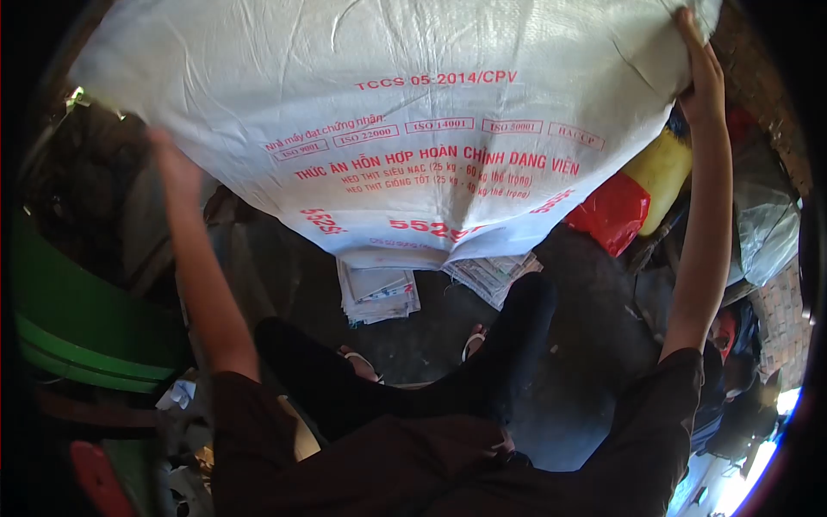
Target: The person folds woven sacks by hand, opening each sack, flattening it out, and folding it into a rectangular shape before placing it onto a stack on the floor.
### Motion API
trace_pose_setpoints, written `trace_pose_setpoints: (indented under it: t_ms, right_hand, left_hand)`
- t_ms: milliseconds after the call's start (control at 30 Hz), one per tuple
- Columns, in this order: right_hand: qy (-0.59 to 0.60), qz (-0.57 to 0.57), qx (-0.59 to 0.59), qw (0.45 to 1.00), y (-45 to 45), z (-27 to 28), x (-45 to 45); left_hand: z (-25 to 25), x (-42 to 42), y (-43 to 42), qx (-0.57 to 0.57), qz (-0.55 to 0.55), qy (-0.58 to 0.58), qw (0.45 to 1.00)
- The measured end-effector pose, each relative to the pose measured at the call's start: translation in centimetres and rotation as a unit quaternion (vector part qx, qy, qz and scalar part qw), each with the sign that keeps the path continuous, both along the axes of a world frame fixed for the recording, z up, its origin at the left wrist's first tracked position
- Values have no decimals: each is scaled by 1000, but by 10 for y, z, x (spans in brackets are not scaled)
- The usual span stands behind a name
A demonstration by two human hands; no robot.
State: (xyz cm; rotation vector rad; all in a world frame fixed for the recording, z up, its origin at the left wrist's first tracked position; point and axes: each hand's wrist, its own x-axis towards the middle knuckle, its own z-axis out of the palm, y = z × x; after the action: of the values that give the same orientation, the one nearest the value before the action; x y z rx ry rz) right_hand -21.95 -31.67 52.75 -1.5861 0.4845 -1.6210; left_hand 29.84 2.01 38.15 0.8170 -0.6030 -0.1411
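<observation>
A large white woven sack (413, 52) with red printing is spread out in front of me, its lower edge hanging over the floor. On its right edge, my right hand (704, 77) is closed round the material. My left hand (172, 159) is at the left edge of the sack, blurred by motion, and its fingers are largely hard to make out. Below the sack lie two stacks of folded papers or sacks, the left stack (379, 295) and the right stack (495, 277), near my feet.
A green rounded container (86, 319) stands at the left. Toward the right are a red plastic bag (610, 212), a yellow object (668, 177) and a clear plastic bag (767, 228). A red object (99, 478) is at the lower left.
</observation>
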Motion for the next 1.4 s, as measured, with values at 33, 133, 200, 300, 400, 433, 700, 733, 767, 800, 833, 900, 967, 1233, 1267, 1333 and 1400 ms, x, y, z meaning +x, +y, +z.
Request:
trace_pose_setpoints:
  t_ms: [33,133,200,300,400,433,700,733,767,800,833,900,967,1233,1267,1333,1400]
  right_hand:
    - [18,1,1,1000,13,7,8]
    - [7,-6,87,996,35,19,31]
    - [58,-28,128,990,29,21,41]
    - [57,-7,110,992,-19,13,-7]
    - [109,-37,157,981,-51,18,-20]
    - [83,85,154,981,-89,2,-33]
    - [444,226,374,782,-39,-423,-3]
    - [451,288,395,747,-14,-422,10]
    - [456,338,411,713,7,-415,22]
    - [453,375,426,687,10,-404,34]
    - [446,405,436,669,12,-399,48]
    - [397,460,457,650,1,-401,79]
    - [237,604,498,575,-42,-439,105]
    - [-211,411,587,665,13,-528,171]
    - [-183,511,649,533,36,-567,174]
    - [42,594,650,472,86,-592,165]
    - [84,507,711,479,123,-579,168]
  left_hand:
    - [-68,18,8,65,-74,-8,995]
    - [-188,-30,-7,341,-51,-199,917]
    - [-229,-39,-18,364,-159,-23,917]
    - [-221,-48,-38,313,-186,-14,931]
    - [-219,18,-39,206,-97,58,972]
    - [-210,32,-30,171,-85,76,979]
    - [-278,-10,30,274,-230,259,897]
    - [-287,-6,35,268,-254,267,890]
    - [-293,1,43,236,-281,279,888]
    - [-298,9,49,204,-308,290,883]
    - [-287,4,53,187,-316,301,880]
    - [-278,20,47,175,-331,318,871]
    - [-263,25,45,146,-389,316,853]
    - [-116,12,65,165,-261,172,935]
    - [-105,23,69,192,-247,170,934]
    - [-79,22,80,197,-203,159,946]
    - [-70,34,97,210,-198,144,947]
